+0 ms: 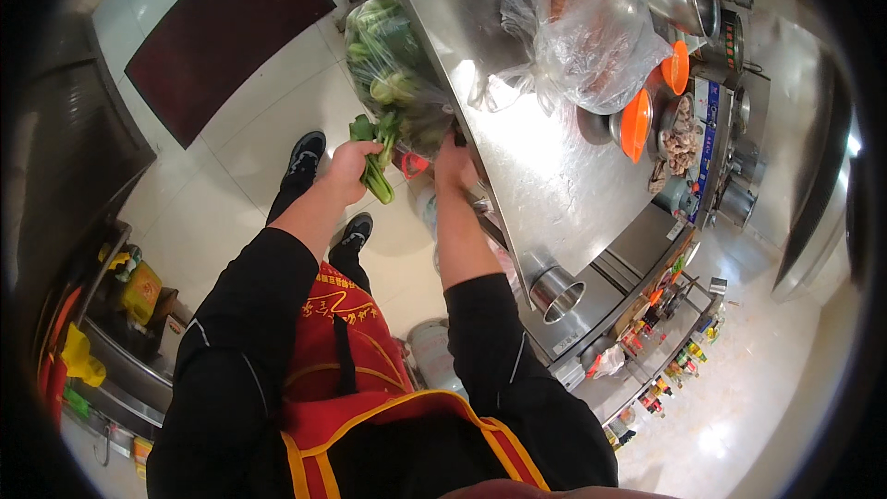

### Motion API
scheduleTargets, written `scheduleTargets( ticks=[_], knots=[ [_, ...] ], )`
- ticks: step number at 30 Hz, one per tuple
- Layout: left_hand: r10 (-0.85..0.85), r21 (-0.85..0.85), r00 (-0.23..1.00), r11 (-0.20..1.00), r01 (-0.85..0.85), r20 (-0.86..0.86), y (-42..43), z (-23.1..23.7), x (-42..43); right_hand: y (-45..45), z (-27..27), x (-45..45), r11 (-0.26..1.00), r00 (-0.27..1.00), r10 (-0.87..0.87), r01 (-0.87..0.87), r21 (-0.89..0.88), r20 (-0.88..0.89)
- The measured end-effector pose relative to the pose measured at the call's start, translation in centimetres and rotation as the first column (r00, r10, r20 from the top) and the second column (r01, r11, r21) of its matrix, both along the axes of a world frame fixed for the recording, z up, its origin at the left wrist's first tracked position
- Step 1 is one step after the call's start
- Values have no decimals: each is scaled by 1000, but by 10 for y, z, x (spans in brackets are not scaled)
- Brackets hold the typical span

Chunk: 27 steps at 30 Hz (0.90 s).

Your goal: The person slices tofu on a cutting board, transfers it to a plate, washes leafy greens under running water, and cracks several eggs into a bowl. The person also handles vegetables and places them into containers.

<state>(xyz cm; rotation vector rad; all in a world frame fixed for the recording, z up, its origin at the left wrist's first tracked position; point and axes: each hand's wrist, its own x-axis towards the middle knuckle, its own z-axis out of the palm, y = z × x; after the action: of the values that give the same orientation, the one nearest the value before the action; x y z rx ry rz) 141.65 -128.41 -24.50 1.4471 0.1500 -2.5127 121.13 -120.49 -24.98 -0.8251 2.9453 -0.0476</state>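
Observation:
My left hand [348, 170] grips a small bunch of leafy greens [378, 177] with pale green stalks, held above the tiled floor. A clear plastic bag [395, 48] full of green vegetables sits by the edge of the steel table, lower than its top. My right hand [454, 165] reaches to the near end of that bag, just below the table edge. Its fingertips are hidden, so whether they hold the bag is unclear. A red plastic thing [414, 165] shows between my hands.
On the steel table [554, 180] lie a large knotted plastic bag [589, 48], an orange bowl [636, 126], a bowl of meat pieces [679, 135] and a steel cup [556, 294]. A dark red mat [232, 34] covers part of the floor. Condiment bottles [651, 400] line a shelf at right.

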Motion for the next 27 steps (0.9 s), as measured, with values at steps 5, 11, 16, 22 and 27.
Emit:
scheduleTargets(
  ticks=[5, 11, 16, 22, 27],
  knots=[
    [-55, -30, 995, 998, 52, -87, 3, 18, -5, 24, 14, 23, 480, 869, -55, 455, -750, 492],
    [-111, -199, 963, 978, 62, -246, 0, 41, -19, 45, 24, 39, 177, 755, -254, 650, -739, 604],
    [-209, -202, 968, 963, 179, -139, -1, 33, -22, 60, 44, 40, -212, 548, -111, 802, -558, 829],
    [-304, -276, 948, 923, 268, -95, 0, 33, -20, 70, 32, -5, -336, 148, 268, 940, -52, 952],
    [-426, -449, 900, 824, 345, -90, -9, 47, -30, 74, -11, -48, -156, 126, 338, 985, -77, 933]
  ],
)
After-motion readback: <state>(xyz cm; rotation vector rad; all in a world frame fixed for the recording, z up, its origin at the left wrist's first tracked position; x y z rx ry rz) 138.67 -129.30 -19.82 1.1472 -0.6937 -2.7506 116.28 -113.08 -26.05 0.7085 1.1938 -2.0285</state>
